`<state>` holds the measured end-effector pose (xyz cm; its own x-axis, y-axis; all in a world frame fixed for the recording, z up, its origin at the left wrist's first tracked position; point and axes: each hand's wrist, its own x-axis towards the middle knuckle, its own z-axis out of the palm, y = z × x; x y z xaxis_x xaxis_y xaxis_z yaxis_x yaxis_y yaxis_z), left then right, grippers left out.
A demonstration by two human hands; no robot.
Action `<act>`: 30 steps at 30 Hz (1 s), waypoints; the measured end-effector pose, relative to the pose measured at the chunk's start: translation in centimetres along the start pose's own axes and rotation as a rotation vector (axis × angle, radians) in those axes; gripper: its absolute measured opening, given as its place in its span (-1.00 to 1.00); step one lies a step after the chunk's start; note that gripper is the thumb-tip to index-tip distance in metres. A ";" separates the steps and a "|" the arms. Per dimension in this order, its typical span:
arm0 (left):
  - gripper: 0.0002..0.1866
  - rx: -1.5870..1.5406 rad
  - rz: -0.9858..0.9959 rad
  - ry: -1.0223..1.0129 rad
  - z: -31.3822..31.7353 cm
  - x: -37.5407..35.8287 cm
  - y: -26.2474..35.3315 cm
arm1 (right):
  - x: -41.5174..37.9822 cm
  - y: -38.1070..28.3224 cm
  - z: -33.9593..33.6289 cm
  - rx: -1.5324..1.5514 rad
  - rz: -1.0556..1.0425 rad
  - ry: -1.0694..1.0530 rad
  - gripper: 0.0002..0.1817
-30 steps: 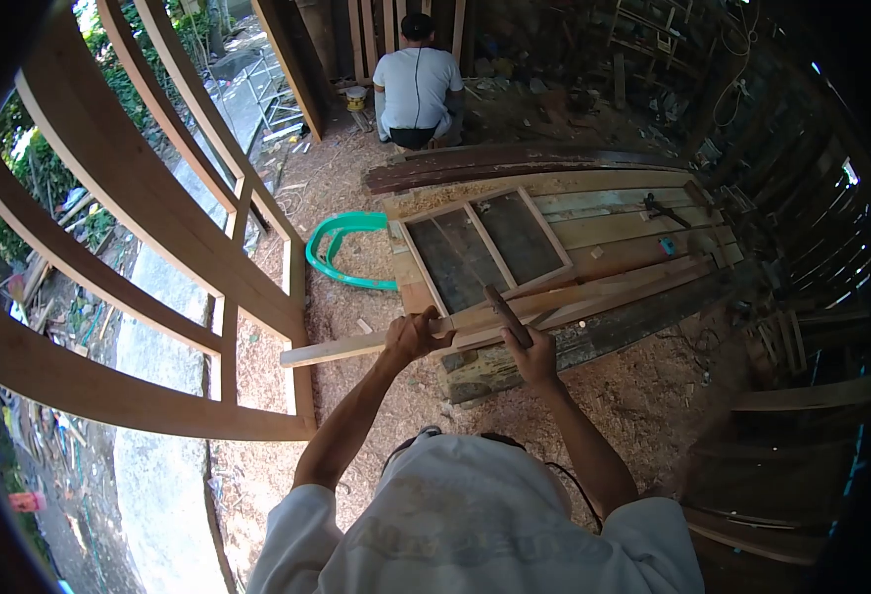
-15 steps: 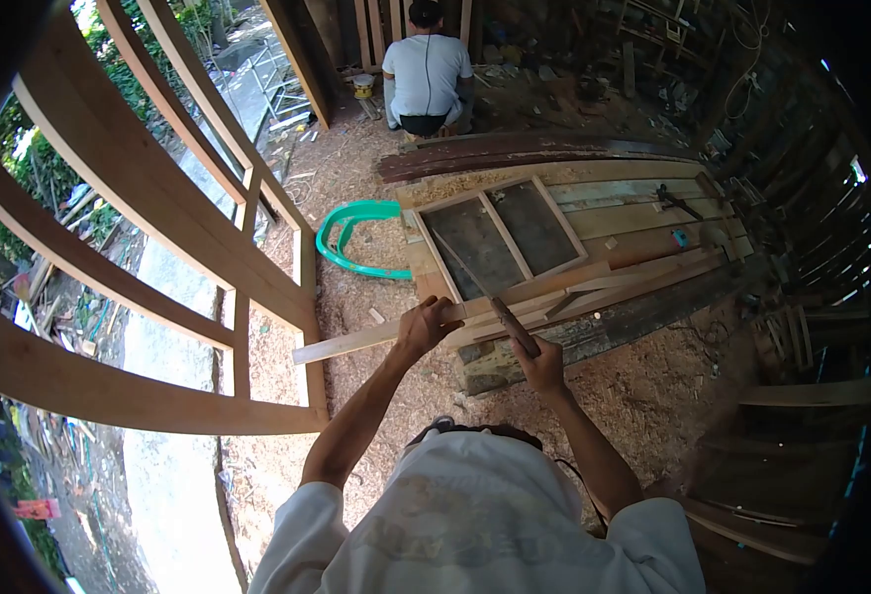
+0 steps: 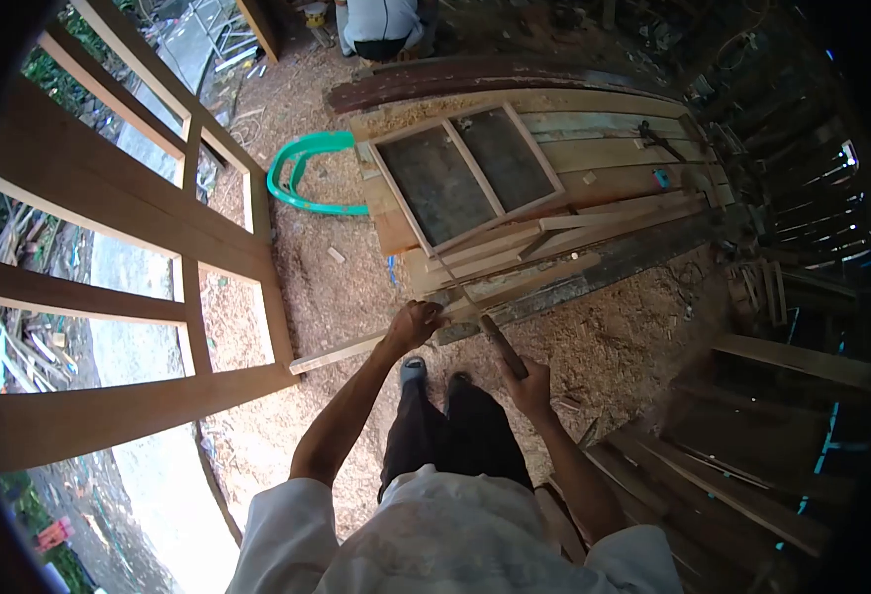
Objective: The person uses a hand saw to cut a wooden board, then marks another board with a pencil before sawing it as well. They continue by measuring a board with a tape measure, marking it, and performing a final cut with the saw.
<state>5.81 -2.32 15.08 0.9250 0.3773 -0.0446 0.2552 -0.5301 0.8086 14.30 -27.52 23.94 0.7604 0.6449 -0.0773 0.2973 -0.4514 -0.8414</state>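
Observation:
My left hand is closed over a pale wooden strip, pressing it near the front end of the plank bench. The strip's near end sticks out to the left, close to a large wooden frame. My right hand is wrapped around the long brown handle of a handsaw. Its thin blade, seen almost edge on, points away from me and lies across the wood just right of my left hand. Whether the teeth are in the wood is too small to tell.
A two-panel framed screen lies on the bench, with a clamp-like tool farther right. A coiled green band sits at the bench's left end. The large wooden frame stands at left. Another person crouches at the back.
My view has tilted down, so my legs and feet now show. Both hands keep their holds; the saw has been drawn back towards me along the wood, its blade showing shorter beyond my hand.

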 end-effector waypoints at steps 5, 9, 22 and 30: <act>-0.64 0.049 -0.082 0.005 4.2 -2.2 -3.9 | -0.8 3.8 1.1 0.091 0.061 -0.090 -0.58; -0.67 0.033 -0.176 -0.005 6.7 -2.3 -9.2 | 0.2 7.7 5.0 0.413 0.171 -0.133 -0.56; -0.61 0.055 -0.276 -0.169 6.2 -0.2 -13.5 | -2.0 17.1 12.1 0.552 0.270 -0.111 -0.61; -0.39 0.108 -0.459 -0.227 5.8 0.2 -13.7 | -1.3 18.5 14.7 0.471 0.182 -0.163 -0.60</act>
<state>4.15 0.69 0.59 0.7458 0.4214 -0.5160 0.6652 -0.4288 0.6113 10.34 -27.70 0.59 0.6645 0.6866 -0.2949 -0.1512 -0.2629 -0.9529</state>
